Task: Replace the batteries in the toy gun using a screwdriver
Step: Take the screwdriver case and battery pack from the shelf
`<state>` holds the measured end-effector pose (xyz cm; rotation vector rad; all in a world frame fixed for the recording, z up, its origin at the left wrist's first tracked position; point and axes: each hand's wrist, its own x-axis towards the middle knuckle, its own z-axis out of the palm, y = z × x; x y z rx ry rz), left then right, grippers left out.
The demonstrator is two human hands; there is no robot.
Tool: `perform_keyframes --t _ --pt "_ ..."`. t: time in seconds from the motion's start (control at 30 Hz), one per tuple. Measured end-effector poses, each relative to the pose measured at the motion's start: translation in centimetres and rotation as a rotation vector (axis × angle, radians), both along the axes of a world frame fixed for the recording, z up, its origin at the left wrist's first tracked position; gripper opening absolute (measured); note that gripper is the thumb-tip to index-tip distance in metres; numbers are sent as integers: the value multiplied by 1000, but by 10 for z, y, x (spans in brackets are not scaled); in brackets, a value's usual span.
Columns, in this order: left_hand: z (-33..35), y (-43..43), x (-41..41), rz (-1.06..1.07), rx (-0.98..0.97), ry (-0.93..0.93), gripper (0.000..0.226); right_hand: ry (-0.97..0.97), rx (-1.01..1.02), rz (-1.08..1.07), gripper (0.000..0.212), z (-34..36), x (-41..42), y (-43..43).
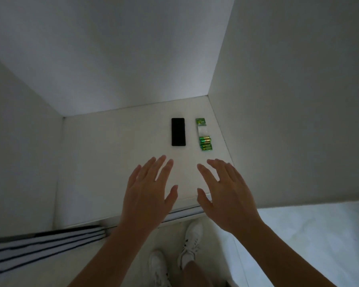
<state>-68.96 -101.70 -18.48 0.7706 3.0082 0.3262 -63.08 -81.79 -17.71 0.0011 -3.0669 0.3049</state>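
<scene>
No text can be read. The green batteries [205,144] carry yellow markings that may be a logo, but they are too small and blurred to make out. The green card at the far end of their pack [200,121] has pale print on it, also too small to read. The phone [178,131] beside them shows only a black face.
</scene>
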Motion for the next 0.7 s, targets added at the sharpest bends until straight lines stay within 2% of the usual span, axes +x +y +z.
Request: perform_keyframes --t 0.27,0.7 --pt "-58 46 -65 76 -26 -102 61 -99 -8 8 56 -70 -64 63" --pt "-162 87 -161 207 55 -241 56 -202 -120 -193 45 -165 -140 100"
